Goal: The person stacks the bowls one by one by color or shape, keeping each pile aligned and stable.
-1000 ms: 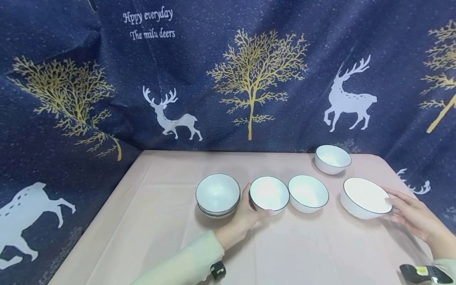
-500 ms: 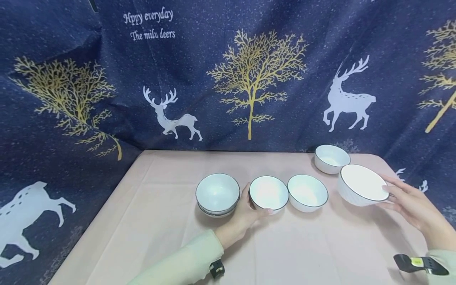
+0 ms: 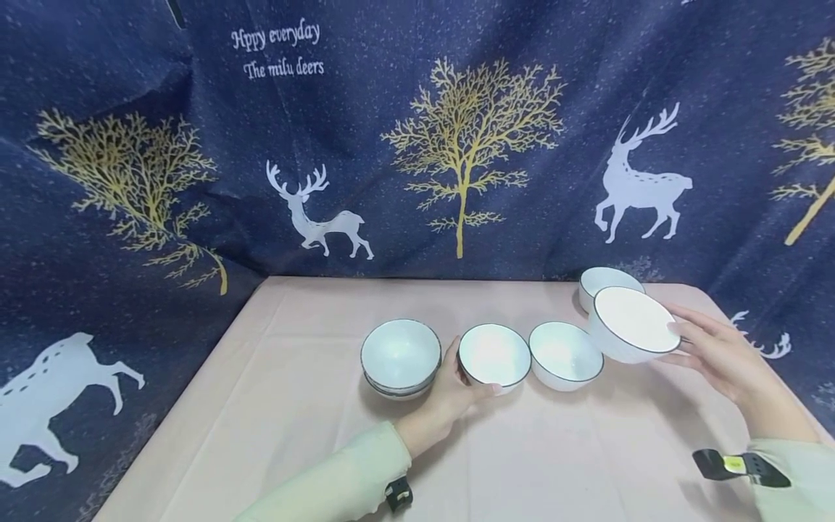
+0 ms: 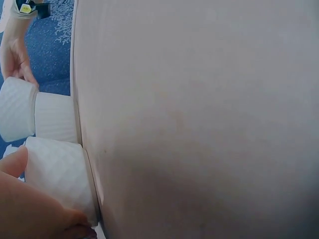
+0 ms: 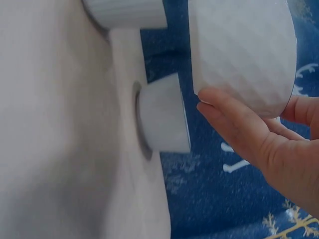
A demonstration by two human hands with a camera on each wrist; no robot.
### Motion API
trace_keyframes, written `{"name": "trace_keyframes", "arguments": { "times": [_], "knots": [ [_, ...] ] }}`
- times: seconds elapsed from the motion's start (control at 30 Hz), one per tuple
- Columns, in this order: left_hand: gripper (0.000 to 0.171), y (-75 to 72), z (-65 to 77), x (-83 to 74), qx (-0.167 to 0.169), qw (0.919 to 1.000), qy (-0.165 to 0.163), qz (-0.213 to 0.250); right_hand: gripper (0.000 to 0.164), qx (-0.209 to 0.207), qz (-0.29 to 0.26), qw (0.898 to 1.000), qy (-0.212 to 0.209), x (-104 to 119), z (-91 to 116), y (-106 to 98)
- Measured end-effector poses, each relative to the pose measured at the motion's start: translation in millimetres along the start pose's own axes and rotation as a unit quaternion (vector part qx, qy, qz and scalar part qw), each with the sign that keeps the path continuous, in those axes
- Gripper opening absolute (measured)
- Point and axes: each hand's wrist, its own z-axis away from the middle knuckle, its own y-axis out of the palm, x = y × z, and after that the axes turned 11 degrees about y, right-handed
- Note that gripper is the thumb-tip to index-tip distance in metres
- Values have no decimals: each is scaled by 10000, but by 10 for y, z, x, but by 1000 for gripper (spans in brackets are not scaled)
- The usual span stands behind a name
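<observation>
Bowl (image 3: 629, 341) in the right hand (image 3: 720, 355): white, dark-rimmed, mouth up and slightly tilted, held above the table (image 3: 541, 457), not resting on it. The right fingers grip it at its right side, thumb at the rim, with a fingertip near the base edge in the right wrist view; its outer wall shows a faceted relief. Left hand (image 3: 446, 399) is likewise gripping: its thumb lies on the near side of the middle bowl (image 3: 493, 355), the other fingers around its left side, partly hidden. That bowl stands upright on the table. A neighbouring bowl (image 3: 564, 355) stands upright just to its right; whether the rims touch cannot be confirmed. Left of the left hand stands a bowl stack (image 3: 399, 355), at least two rims visible; contact between hand and stack cannot be determined. A rear bowl (image 3: 595, 279) stands near the far edge of the table, partly covered from the head camera by the raised one. Behind the table hangs a dark blue cloth (image 3: 365, 109) printed with white deer and yellow trees.
</observation>
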Motion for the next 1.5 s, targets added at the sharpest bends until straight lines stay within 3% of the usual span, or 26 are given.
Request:
{"name": "trace_keyframes", "arguments": {
  "times": [0.57,1.33,1.5],
  "knots": [
    [111,-1,-5,21,44,10000,38,24,41,213,29,9998,-18,38,-243,355],
    [110,3,14,-18,32,9999,45,90,30,-133,637,9973,336,69,-450,780],
    [111,3,14,-6,6,9999,35,110,47,-336,1091,9915,626,73,-506,886]
  ]
}}
